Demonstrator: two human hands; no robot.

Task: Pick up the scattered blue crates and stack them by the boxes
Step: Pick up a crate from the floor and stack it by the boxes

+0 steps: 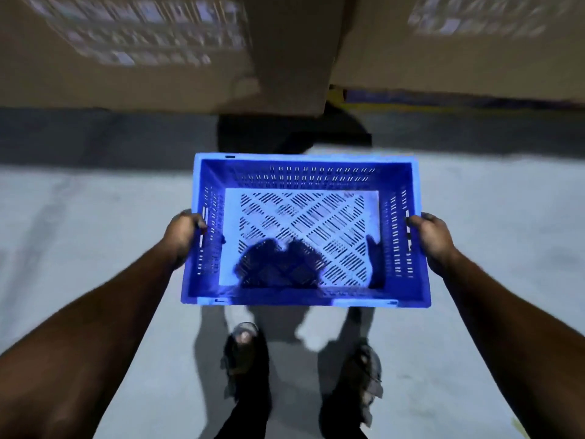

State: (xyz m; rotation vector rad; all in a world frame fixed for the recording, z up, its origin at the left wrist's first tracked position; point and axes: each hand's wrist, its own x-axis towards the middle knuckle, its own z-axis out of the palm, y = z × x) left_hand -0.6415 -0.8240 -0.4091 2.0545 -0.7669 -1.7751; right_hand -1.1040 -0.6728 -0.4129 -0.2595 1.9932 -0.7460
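Observation:
A blue slotted plastic crate (304,229) hangs level in front of me above the grey floor, its inside empty. My left hand (183,232) grips the handle slot in its left wall. My right hand (430,236) grips the handle slot in the right wall. Large brown cardboard boxes (158,52) fill the upper part of the view just beyond the crate, blurred.
A second cardboard box (474,42) stands at the upper right, with a dark gap between the two boxes. My feet in sandals (243,353) stand on the grey concrete floor (79,217) below the crate. A yellow floor line shows by the gap.

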